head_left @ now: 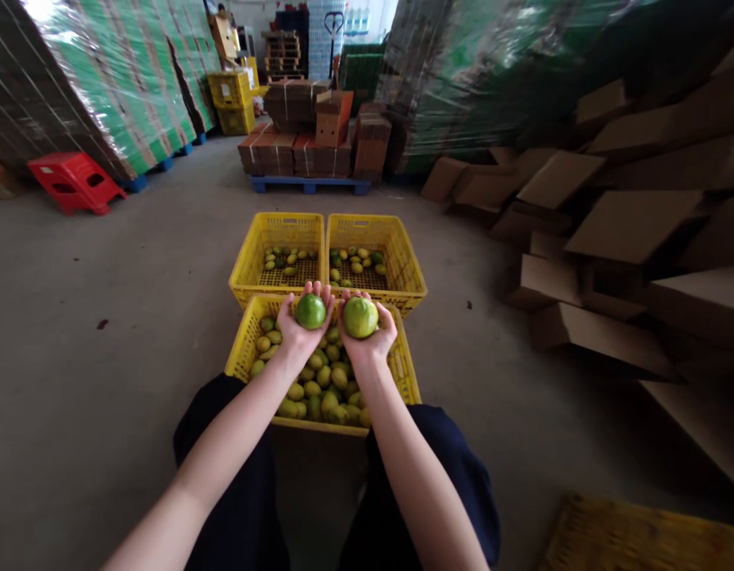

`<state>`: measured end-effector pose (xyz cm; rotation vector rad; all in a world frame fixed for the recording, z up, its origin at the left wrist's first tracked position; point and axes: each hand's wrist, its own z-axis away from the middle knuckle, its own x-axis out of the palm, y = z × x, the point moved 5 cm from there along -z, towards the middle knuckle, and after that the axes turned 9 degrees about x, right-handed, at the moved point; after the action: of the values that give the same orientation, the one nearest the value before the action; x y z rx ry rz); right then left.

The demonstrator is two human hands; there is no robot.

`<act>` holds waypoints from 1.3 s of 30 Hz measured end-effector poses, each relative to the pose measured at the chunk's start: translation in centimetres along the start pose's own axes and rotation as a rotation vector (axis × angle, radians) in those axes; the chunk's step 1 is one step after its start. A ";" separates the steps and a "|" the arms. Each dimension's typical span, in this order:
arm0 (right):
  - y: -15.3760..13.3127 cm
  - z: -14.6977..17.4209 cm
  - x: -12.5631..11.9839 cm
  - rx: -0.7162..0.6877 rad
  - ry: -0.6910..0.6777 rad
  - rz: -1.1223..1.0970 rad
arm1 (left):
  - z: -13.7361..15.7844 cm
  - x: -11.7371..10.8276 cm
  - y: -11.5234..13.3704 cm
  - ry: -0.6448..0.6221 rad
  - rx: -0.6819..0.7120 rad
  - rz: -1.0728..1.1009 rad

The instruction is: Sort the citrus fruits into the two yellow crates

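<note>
Both hands are turned palm up above the near crate (397,366), side by side, each holding one fruit. The left hand (300,336) loosely grasps a green fruit (310,312) in its cupped palm: round, deep green almost all over, with a soft shine on its smooth skin. The right hand (371,342) grasps a yellowish fruit (360,317), its thumb along the right side; this one looks a little larger, pale yellow-green with greener patches. The two fruits are close together but apart. Below them, the near crate holds many more fruits (322,376), mostly dull yellow-green, some greener, several rather oval. Just beyond stand two yellow crates, the far left crate (243,258) and the far right crate (405,258), each with a scattering of yellow and green fruits over its floor.
</note>
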<state>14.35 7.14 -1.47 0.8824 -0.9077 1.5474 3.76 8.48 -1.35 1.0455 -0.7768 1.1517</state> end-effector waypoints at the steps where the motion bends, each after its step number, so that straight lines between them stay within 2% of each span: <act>1: -0.5 0.1 0.0 -0.010 0.015 -0.013 | -0.3 -0.2 0.5 0.024 0.020 0.023; 3: -1.4 0.2 -0.3 -0.026 0.059 -0.024 | -1.1 -0.6 1.5 0.071 0.080 0.019; 6: -2.6 0.3 -0.7 -0.021 0.093 0.019 | -2.3 -2.1 2.0 0.164 0.059 -0.287; 9: -3.5 0.9 -0.9 -0.017 0.097 0.070 | -2.2 -5.3 0.4 0.271 -0.145 -0.631; 13: -4.5 2.0 -1.3 -0.013 0.135 0.079 | 1.0 -10.8 -3.1 0.317 -0.424 -0.868; 16: -5.2 2.6 -1.2 -0.018 0.153 0.084 | 2.9 -13.0 -4.1 0.315 -0.572 -0.981; 18: -5.5 2.9 -0.9 -0.023 0.156 0.087 | 2.3 -12.0 -3.2 0.271 -0.594 -0.991; 21: -5.7 3.1 -0.7 -0.020 0.164 0.086 | -1.0 -8.1 0.9 0.160 -0.473 -0.898; 22: -5.7 3.1 -0.7 -0.016 0.167 0.085 | -2.3 -6.6 2.6 0.105 -0.392 -0.833; 23: -5.7 3.0 -0.8 -0.013 0.167 0.084 | -3.4 -5.2 4.4 0.051 -0.248 -0.704; 25: -5.6 2.9 -1.0 -0.006 0.169 0.081 | -4.7 -3.9 7.5 0.042 -0.019 -0.565; 27: -5.5 2.7 -1.2 0.000 0.173 0.083 | -4.6 -4.1 8.4 0.042 0.042 -0.582; 29: -5.3 2.5 -1.3 0.007 0.173 0.093 | -3.9 -4.6 7.2 -0.035 -0.045 -0.776; 31: -5.1 2.5 -1.4 0.015 0.177 0.117 | -3.0 -4.8 5.5 -0.222 -0.143 -1.211; 34: -4.6 2.6 -1.6 0.032 0.188 0.166 | -1.7 -4.9 4.1 -0.488 -0.179 -1.875; 35: -4.4 2.6 -1.7 0.039 0.193 0.186 | -1.3 -5.0 4.1 -0.536 -0.181 -2.005; 39: -3.3 2.2 -3.0 0.072 0.213 0.309 | 0.0 -5.8 5.0 -0.609 -0.239 -2.286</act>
<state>18.20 4.30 -2.87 0.6307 -0.8661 1.9100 -2.56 6.88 -5.33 1.2152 0.1863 -1.1983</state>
